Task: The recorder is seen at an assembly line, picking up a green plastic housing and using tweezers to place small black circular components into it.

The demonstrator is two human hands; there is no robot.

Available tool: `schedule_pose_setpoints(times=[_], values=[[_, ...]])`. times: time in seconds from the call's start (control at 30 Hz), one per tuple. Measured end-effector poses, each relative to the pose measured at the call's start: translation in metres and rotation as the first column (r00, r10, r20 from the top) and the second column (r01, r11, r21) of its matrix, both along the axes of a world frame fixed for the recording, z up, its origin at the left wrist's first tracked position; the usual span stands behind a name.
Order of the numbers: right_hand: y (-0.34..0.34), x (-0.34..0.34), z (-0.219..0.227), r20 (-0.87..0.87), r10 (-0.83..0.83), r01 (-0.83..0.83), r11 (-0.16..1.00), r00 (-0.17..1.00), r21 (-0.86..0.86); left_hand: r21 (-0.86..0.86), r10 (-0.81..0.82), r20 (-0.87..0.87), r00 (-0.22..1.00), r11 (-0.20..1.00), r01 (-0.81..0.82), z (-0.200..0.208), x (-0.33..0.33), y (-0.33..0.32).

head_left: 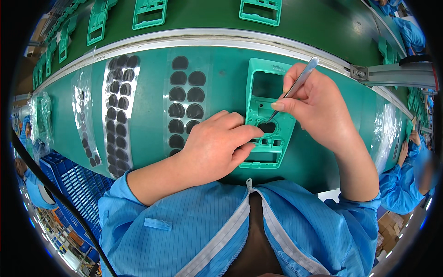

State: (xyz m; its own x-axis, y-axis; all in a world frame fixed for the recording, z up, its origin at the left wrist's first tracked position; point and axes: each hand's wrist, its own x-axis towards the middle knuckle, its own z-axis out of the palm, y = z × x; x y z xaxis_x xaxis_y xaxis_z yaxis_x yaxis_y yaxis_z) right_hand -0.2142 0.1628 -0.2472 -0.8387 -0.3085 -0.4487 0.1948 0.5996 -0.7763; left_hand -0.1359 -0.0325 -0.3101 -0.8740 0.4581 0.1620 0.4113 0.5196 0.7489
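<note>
A green plastic housing [281, 121] with rectangular windows and a ringed round part lies flat on the bench before me. My right hand [318, 104] pinches metal tweezers [302, 78], tips pointing down at the ring. A black round patch [266, 127] shows inside the ring; whether it is a disc or a hole, I cannot tell. My left hand [217, 145] holds the housing's left side, its index fingertip at the ring and its thumb by the lower left edge. Left of that hand lies a clear sheet of black discs [177, 94], partly covered by the hand.
More disc sheets [121, 115] and a narrower strip [85, 120] lie further left. Beyond a metal rail [212, 37], a dark green conveyor [198, 16] carries several green housings. A blue crate [76, 180] stands lower left. A metal bracket [392, 76] juts in at right, near people in blue.
</note>
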Motion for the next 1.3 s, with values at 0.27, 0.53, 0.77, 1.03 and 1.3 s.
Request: schedule_pose_setpoints(times=[0.27, 0.53, 0.77, 1.03, 1.3], values=[[0.001, 0.001, -0.003, -0.042, 0.004, -0.004, 1.0, 0.999, -0.006, -0.032, -0.004, -0.059, 0.998, 0.999, 0.002, 0.0, 0.002, 0.001], [0.003, 0.003, -0.006, -0.054, -0.009, 0.005, 0.998, 0.999, -0.063, -0.095, -0.031, -0.102, 0.994, 0.995, 0.021, 0.001, 0.003, 0.001], [0.004, 0.003, -0.006, -0.071, 0.001, -0.004, 0.999, 0.998, -0.045, -0.099, -0.036, -0.114, 0.993, 0.995, 0.024, 0.001, 0.003, 0.002], [0.007, 0.0, 0.004, 0.103, -0.029, 0.037, 0.996, 0.994, -0.08, -0.035, -0.028, -0.082, 0.996, 0.999, 0.025, -0.004, 0.003, -0.001], [0.013, 0.008, 0.007, 0.068, -0.001, 0.016, 0.975, 0.998, -0.221, 0.062, 0.07, 0.002, 0.998, 0.996, -0.07, 0.016, -0.004, -0.001]])
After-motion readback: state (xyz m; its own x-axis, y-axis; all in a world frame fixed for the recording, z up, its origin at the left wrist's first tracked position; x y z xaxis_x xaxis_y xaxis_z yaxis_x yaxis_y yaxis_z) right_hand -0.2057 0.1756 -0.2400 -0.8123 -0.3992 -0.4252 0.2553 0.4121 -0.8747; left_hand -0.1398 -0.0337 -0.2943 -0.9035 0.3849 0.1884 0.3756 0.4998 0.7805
